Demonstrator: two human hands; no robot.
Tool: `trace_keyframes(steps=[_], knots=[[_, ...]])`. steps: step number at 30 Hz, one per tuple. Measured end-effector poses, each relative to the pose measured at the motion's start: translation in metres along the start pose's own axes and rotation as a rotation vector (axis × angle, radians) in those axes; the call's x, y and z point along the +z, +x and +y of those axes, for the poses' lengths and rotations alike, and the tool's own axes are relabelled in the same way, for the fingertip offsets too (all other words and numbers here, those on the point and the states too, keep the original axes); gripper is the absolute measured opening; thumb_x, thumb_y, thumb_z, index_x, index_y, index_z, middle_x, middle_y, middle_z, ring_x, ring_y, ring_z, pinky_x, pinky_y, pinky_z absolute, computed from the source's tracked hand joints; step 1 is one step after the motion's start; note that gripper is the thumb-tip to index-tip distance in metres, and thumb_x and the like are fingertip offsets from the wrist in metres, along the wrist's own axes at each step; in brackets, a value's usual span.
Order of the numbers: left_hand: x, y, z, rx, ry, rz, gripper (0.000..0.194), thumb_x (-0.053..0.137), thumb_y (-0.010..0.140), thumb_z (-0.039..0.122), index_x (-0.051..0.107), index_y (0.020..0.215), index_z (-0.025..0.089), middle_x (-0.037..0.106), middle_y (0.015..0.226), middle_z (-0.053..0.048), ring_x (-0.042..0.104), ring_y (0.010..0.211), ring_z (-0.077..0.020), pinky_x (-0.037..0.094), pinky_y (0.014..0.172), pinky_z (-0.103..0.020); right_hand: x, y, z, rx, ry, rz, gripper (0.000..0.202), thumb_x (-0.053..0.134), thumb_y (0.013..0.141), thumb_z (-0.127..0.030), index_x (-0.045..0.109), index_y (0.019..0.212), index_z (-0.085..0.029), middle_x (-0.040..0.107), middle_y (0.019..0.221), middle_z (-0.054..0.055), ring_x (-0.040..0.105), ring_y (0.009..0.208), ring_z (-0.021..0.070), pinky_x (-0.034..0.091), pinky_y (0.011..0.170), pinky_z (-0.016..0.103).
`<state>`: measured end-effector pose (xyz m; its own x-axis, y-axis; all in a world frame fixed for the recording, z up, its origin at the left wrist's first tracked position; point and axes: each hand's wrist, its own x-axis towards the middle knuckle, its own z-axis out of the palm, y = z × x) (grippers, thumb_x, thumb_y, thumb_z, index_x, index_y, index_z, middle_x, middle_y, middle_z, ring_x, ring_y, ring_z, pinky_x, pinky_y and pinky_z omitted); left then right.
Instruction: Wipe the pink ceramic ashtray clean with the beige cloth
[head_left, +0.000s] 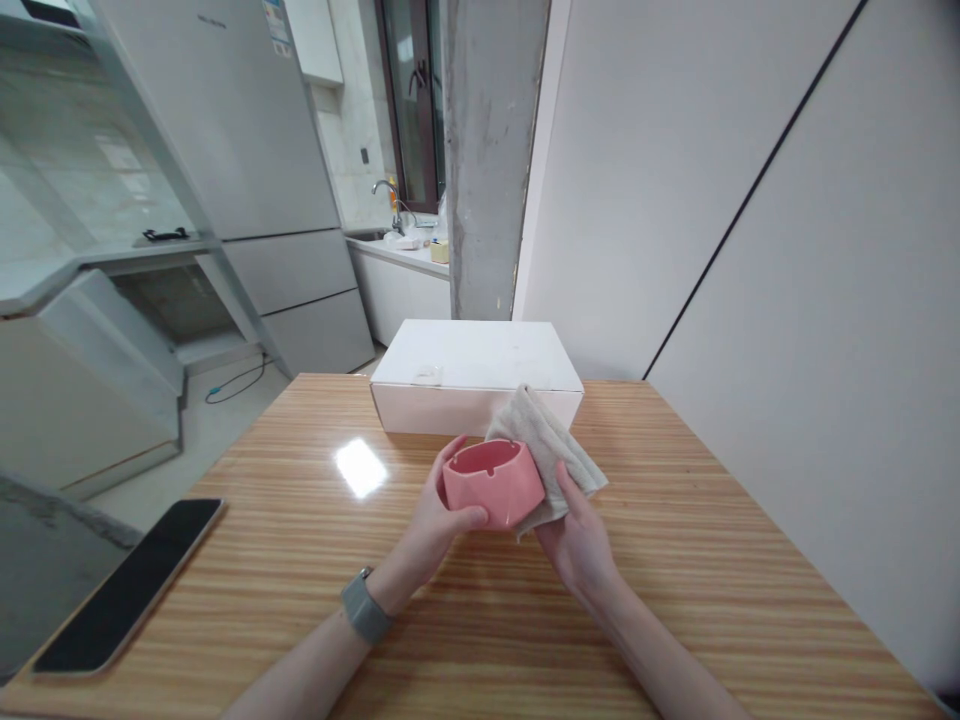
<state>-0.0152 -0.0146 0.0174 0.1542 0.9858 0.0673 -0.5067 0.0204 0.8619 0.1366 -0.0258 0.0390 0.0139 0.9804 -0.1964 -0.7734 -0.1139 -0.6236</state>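
My left hand point(439, 515) grips a pink ashtray point(495, 490) with small notches in its rim, thumb on the near side and fingers around its left side. The ashtray is held above the wooden table, its opening tipped slightly away from upright. In my right hand point(577, 535) is a light grey cloth point(544, 445), pinched between thumb and fingers. The cloth lies against the ashtray's right side and sticks up behind it. The fingertips of my right hand are partly hidden by the cloth.
Behind my hands a white box point(476, 375) stands at the far edge of the wooden table point(645, 600). A black flat phone-like slab point(131, 585) lies at the left edge. A white wall point(750, 250) borders the table on the right.
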Motion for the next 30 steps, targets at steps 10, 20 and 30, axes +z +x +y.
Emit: trace_keyframes(steps=[10, 20, 30], knots=[[-0.007, 0.009, -0.004, -0.011, 0.123, 0.111, 0.097, 0.086, 0.054, 0.024, 0.043, 0.14, 0.018, 0.06, 0.131, -0.016, 0.056, 0.118, -0.0329, 0.043, 0.099, -0.044, 0.004, -0.001, 0.004, -0.054, 0.021, -0.001, 0.043, 0.08, 0.069, -0.037, 0.071, 0.108, -0.021, 0.071, 0.12, 0.005, 0.058, 0.123, 0.0247, 0.054, 0.097, 0.037], [-0.007, 0.015, -0.001, -0.129, -0.201, 0.024, 0.069, 0.067, 0.078, 0.035, 0.043, 0.14, 0.015, 0.058, 0.134, -0.014, 0.052, 0.123, -0.0283, 0.039, 0.104, -0.042, -0.002, 0.004, 0.006, -0.108, 0.017, 0.023, 0.042, 0.08, 0.069, -0.037, 0.07, 0.107, -0.021, 0.074, 0.114, 0.004, 0.06, 0.12, 0.0209, 0.053, 0.098, 0.032], [-0.013, 0.008, -0.003, -0.048, -0.096, -0.065, 0.055, 0.066, 0.084, 0.032, 0.051, 0.137, 0.023, 0.049, 0.145, -0.009, 0.039, 0.136, -0.0263, 0.031, 0.111, -0.038, 0.0, 0.008, -0.005, -0.129, 0.074, 0.063, 0.032, 0.071, 0.079, -0.036, 0.071, 0.107, -0.02, 0.075, 0.11, 0.005, 0.065, 0.113, 0.0258, 0.057, 0.091, 0.037]])
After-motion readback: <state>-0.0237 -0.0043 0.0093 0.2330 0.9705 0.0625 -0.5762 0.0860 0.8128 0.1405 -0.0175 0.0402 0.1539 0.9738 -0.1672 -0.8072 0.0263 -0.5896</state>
